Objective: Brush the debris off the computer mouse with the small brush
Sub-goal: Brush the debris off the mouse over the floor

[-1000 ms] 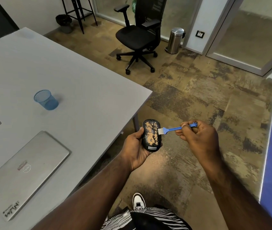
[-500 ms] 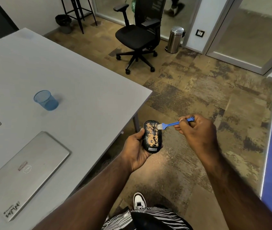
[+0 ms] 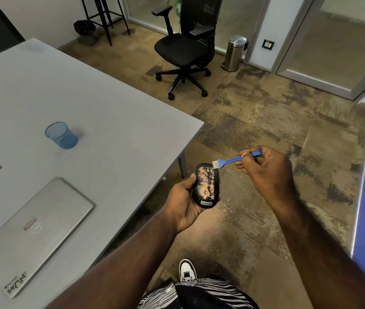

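A: Spreading across the left is the grey table (image 3: pixel 101 90), its near-right corner pointing at the hands. What lies on it?

B: A closed silver laptop (image 3: pixel 32 233) by the near edge, and a blue mesh cup (image 3: pixel 62 136) further in, well apart from it. Beyond the far edge, on the floor, stand a black office chair (image 3: pixel 183 50) and a steel pedal bin (image 3: pixel 235 53).

A: And the hands?

B: Both are off the table, just past its right edge, above the floor. The left hand (image 3: pixel 182 206) is cupped under the black computer mouse (image 3: pixel 206 186), thumb curled along its left side, fingers wrapped round the right. The mouse's top is speckled with tan debris (image 3: pixel 206 182).

A: The right?

B: The right hand (image 3: pixel 266 172) pinches the handle of the small blue brush (image 3: pixel 230 161) between thumb and curled fingers. The white bristles point down, at the mouse's far right edge; whether they touch it I cannot tell.
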Demonstrator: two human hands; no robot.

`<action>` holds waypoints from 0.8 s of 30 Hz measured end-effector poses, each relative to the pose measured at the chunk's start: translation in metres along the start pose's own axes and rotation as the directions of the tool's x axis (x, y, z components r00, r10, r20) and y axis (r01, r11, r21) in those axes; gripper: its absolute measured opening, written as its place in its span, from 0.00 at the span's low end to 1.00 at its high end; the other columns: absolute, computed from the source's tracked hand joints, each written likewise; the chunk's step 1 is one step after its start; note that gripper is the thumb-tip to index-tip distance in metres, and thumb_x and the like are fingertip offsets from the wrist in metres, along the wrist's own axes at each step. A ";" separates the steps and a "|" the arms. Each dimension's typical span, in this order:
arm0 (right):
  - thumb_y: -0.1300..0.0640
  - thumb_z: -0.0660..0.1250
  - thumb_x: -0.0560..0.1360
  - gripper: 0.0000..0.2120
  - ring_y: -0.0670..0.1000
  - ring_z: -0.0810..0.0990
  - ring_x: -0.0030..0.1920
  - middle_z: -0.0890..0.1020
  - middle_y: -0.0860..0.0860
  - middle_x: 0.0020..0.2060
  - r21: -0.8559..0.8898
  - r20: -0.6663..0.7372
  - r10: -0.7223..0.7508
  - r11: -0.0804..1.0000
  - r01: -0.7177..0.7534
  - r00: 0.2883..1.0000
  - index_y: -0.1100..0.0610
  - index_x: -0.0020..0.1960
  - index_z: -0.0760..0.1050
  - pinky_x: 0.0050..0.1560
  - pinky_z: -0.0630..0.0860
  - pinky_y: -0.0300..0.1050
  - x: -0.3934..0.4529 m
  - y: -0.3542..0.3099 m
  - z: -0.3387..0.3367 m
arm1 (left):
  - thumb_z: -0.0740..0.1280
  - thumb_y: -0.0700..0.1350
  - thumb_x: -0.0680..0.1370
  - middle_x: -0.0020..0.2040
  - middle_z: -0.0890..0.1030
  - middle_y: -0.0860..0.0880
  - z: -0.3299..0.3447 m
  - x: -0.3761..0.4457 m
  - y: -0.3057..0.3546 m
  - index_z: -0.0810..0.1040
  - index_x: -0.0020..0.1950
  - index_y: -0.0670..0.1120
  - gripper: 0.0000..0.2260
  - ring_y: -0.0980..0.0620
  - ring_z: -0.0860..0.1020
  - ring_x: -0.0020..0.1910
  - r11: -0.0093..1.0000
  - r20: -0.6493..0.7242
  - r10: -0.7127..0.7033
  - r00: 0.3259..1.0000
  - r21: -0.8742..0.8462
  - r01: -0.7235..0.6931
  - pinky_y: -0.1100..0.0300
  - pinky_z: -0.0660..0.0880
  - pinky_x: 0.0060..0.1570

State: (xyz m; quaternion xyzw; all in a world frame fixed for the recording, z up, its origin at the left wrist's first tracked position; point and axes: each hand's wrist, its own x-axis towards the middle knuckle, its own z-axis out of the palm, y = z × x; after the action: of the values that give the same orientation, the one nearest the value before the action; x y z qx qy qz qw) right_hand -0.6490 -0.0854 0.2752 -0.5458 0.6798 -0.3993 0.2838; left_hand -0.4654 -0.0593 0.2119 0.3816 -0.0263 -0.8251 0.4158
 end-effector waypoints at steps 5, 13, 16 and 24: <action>0.55 0.67 0.76 0.06 0.52 0.86 0.37 0.85 0.52 0.35 -0.072 -0.038 -0.014 0.997 0.012 0.999 0.56 0.47 0.82 0.39 0.84 0.56 0.002 0.002 -0.002 | 0.52 0.50 0.83 0.67 0.74 0.34 0.003 -0.001 -0.001 0.70 0.70 0.37 0.22 0.39 0.78 0.53 1.000 -0.004 -0.013 1.000 0.011 0.013 0.43 0.72 0.60; 0.55 0.67 0.77 0.08 0.53 0.86 0.38 0.86 0.53 0.37 -0.080 -0.050 -0.034 0.996 0.030 0.998 0.57 0.50 0.82 0.40 0.84 0.54 0.000 0.006 0.001 | 0.52 0.50 0.83 0.69 0.73 0.34 0.006 -0.002 -0.001 0.69 0.70 0.37 0.22 0.39 0.77 0.55 0.999 -0.016 -0.005 1.000 0.035 0.006 0.42 0.72 0.61; 0.55 0.68 0.76 0.05 0.51 0.86 0.37 0.85 0.50 0.36 -0.008 -0.049 -0.033 0.999 0.033 0.998 0.53 0.48 0.81 0.38 0.84 0.53 -0.002 0.006 0.001 | 0.52 0.49 0.83 0.69 0.72 0.34 0.008 -0.004 0.000 0.69 0.71 0.37 0.22 0.39 0.76 0.57 0.999 -0.022 -0.009 1.000 0.037 0.010 0.42 0.71 0.61; 0.56 0.68 0.76 0.06 0.44 0.83 0.33 0.85 0.50 0.35 -0.062 -0.061 -0.057 0.997 0.053 0.997 0.57 0.48 0.82 0.26 0.73 0.28 -0.001 0.007 -0.005 | 0.52 0.49 0.83 0.69 0.72 0.34 0.010 -0.008 -0.002 0.69 0.70 0.37 0.21 0.40 0.77 0.55 0.999 -0.017 -0.027 1.000 0.030 0.027 0.44 0.73 0.58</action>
State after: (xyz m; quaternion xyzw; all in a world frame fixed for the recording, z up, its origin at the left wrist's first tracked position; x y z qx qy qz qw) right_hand -0.6566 -0.0825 0.2724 -0.5597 0.6849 -0.4033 0.2347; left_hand -0.4703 -0.0554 0.2236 0.3949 -0.0303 -0.8270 0.3990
